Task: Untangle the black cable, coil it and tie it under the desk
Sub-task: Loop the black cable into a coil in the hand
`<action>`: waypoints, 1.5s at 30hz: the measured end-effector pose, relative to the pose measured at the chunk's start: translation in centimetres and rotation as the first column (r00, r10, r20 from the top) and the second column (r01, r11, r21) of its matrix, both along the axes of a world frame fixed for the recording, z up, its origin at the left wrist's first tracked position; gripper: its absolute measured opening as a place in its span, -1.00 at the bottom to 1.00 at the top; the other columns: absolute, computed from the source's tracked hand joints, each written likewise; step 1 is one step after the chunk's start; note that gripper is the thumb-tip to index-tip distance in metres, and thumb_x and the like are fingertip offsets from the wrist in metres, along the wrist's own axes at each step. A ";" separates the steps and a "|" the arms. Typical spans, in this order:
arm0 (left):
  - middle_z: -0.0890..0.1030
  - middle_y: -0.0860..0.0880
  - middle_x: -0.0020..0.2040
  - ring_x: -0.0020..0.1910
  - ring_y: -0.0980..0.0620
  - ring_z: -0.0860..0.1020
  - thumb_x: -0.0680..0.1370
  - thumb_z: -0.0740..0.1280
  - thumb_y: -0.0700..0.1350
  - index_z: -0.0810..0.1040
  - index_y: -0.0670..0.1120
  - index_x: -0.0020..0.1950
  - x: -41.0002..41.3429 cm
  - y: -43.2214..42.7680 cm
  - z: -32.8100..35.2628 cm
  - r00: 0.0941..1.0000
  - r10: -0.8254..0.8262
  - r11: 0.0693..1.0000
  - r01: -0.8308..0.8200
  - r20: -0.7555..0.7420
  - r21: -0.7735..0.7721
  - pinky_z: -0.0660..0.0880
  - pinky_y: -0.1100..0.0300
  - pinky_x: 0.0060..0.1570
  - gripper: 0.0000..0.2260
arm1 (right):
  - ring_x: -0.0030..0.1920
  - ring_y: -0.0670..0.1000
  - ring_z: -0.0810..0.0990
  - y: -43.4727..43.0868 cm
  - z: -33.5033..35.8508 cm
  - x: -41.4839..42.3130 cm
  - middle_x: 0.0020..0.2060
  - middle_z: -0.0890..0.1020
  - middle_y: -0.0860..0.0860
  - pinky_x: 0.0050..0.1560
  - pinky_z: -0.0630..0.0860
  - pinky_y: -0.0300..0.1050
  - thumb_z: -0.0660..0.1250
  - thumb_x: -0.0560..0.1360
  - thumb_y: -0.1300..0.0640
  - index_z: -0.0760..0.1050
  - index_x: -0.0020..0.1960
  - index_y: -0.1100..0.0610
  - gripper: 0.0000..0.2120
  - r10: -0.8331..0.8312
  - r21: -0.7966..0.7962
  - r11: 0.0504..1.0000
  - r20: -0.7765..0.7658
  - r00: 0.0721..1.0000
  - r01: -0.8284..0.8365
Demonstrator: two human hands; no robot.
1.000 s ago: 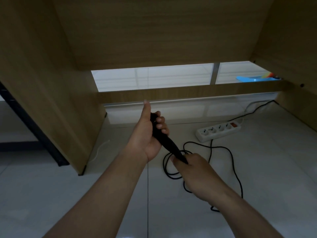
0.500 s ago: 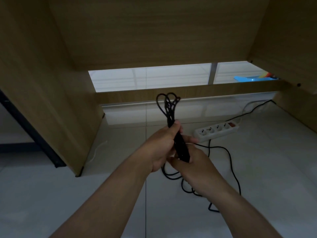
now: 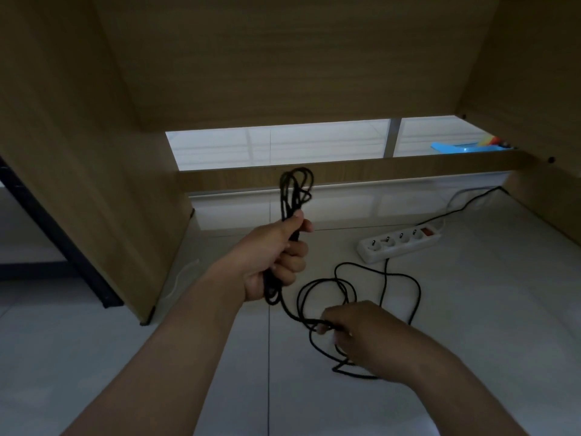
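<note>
My left hand (image 3: 276, 262) is closed around a bundle of black cable (image 3: 294, 196), whose folded loops stick up above my fist in front of the desk's low wooden crossbar (image 3: 408, 166). From below that fist the cable runs down and right to my right hand (image 3: 364, 338), which pinches a strand just above the white tiled floor. More loose loops of the cable lie on the floor around and behind my right hand, reaching toward the power strip.
A white power strip (image 3: 399, 243) with an orange switch lies on the floor at the right, its own lead running to the back right corner. Wooden desk panels (image 3: 78, 152) close in left, right and above. A blue object (image 3: 456, 147) lies beyond the crossbar.
My right hand let go of the bundle and dropped down to the right to take a loose strand near the floor. My left hand keeps the bundle upright.
</note>
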State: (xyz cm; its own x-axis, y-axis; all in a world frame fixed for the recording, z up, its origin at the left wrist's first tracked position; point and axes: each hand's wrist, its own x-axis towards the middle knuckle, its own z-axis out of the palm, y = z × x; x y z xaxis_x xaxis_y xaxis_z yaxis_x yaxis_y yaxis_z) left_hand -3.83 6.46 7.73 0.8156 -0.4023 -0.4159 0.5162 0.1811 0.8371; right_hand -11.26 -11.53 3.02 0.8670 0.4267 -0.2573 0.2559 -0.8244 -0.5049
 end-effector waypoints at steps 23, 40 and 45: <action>0.30 0.08 -0.51 -0.56 0.13 0.21 0.42 0.43 0.26 0.47 -0.05 -0.21 -1.4 -1.2 0.0 0.869 -0.494 0.626 0.378 -0.029 0.682 0.15 0.32 -0.58 -0.61 | -0.23 -0.08 0.53 -4.8 2.2 1.6 -0.35 0.57 -0.18 0.05 0.20 -0.07 0.32 0.49 -0.16 0.45 -0.30 -0.09 -0.76 -0.444 0.172 0.886 0.580 0.683 0.430; 0.33 0.08 -0.54 -0.59 0.11 0.27 0.38 0.10 0.54 0.27 0.05 -0.53 -0.7 -0.6 -0.7 0.909 -0.412 0.583 0.208 0.065 0.786 0.18 0.32 -0.54 -0.40 | -0.38 0.00 0.58 -5.0 2.5 1.3 -0.41 0.62 0.01 -0.31 0.55 0.01 0.23 0.61 0.03 0.53 -0.23 0.10 -0.71 -0.518 0.338 0.851 0.424 0.743 0.401; 0.43 0.03 -0.51 -0.54 0.09 0.42 0.39 0.01 0.56 0.26 0.04 -0.49 -0.8 -0.8 -0.9 0.903 -0.402 0.639 0.162 0.148 0.752 0.31 0.28 -0.47 -0.38 | -0.39 -0.14 0.59 -4.8 2.4 1.5 -0.38 0.64 -0.05 -0.32 0.54 -0.21 0.25 0.61 0.09 0.59 -0.22 0.12 -0.73 -0.578 0.432 0.788 0.271 0.770 0.439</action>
